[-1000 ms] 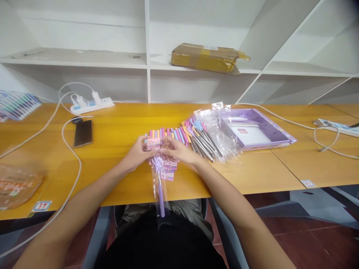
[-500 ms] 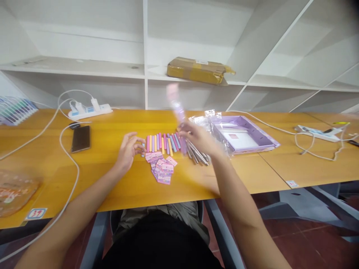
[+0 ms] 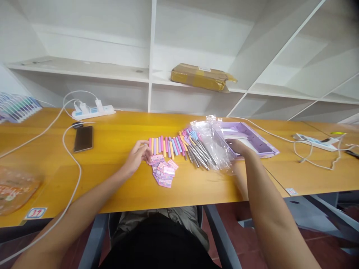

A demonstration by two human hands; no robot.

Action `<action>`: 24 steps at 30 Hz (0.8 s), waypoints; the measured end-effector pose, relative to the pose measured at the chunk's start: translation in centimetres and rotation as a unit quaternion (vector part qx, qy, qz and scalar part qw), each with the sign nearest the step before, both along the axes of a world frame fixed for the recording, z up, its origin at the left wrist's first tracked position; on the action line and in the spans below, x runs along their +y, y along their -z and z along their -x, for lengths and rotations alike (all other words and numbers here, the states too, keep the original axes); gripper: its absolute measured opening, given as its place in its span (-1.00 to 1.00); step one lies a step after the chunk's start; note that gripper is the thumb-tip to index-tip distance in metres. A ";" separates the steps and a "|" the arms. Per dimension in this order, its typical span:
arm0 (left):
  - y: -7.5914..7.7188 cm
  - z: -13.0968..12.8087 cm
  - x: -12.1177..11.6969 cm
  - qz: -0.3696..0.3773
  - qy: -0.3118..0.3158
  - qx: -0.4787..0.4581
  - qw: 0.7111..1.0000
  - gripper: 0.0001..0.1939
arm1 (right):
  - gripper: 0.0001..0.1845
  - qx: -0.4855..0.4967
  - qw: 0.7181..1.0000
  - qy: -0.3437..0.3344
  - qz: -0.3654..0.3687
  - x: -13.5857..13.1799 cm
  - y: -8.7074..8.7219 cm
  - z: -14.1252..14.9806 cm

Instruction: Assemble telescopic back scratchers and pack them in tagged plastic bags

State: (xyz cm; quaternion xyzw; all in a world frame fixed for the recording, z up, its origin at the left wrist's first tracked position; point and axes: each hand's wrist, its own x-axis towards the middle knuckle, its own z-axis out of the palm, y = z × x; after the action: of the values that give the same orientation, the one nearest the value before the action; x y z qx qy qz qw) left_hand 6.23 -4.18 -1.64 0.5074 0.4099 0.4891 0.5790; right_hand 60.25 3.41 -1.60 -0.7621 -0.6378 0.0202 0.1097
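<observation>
Right now the right hand [image 3: 238,146] reaches into the purple box [image 3: 268,148], its fingertips hidden, so whether it grips anything cannot be told. Clear bags [image 3: 222,158] lie against the box's left side; further left of it come metal rods [image 3: 199,154] with coloured heads, then a row of pastel sticks [image 3: 171,146]. Well left of the box, the left hand [image 3: 137,155], fingers loosely curled, rests beside those sticks and the pink cards [image 3: 166,173]; its grip is unclear.
</observation>
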 end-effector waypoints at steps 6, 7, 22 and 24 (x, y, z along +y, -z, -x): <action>0.3 0.1 0.2 -0.018 0.013 0.014 1.000 -0.68 | -0.72 0.015 0.998 0.036 0.041 1.0 0.3 -0.2; 0.3 0.2 0.3 -0.020 0.014 0.018 1.000 -0.69 | -0.70 0.007 0.998 0.051 0.030 1.2 -0.1 -0.3; 1.4 2.9 2.1 -0.267 -0.024 0.452 0.851 -0.79 | -0.58 0.099 0.975 -0.176 -0.098 -1.7 -2.7 16.2; 2.1 3.0 2.6 -0.269 -0.020 0.469 0.841 -0.71 | -0.55 0.085 0.974 -0.190 -0.095 -1.7 -1.4 17.0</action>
State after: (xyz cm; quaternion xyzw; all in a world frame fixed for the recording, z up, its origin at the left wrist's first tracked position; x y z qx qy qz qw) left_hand 3.19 -1.55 -3.72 0.8035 0.4947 0.2958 0.1485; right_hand 43.21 1.66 -0.21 -0.6089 -0.7580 0.0445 0.2297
